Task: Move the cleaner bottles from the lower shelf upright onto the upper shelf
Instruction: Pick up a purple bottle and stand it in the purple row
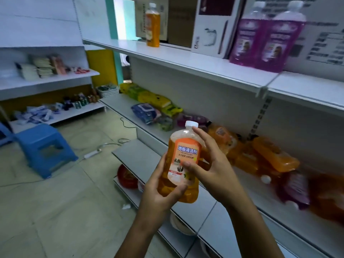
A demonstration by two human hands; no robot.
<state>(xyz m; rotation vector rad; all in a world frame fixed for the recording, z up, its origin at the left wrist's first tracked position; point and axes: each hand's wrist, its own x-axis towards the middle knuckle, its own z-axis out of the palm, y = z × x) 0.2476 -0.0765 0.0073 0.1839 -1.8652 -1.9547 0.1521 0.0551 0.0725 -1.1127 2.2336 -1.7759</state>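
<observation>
**Orange cleaner bottle held mid-air, both hands**

Left hand point(163, 185) grips the base of the translucent plastic orange bottle point(183, 161), upright before the lower shelf point(242, 205); right hand point(208, 164) pinches its glossy label. Purple bottles point(260, 40) stand on the upper shelf point(186, 62).

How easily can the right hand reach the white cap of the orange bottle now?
Probably yes. The right hand already grips the orange bottle from its side, one finger lies just beside the white cap, and nothing covers the cap.
</observation>
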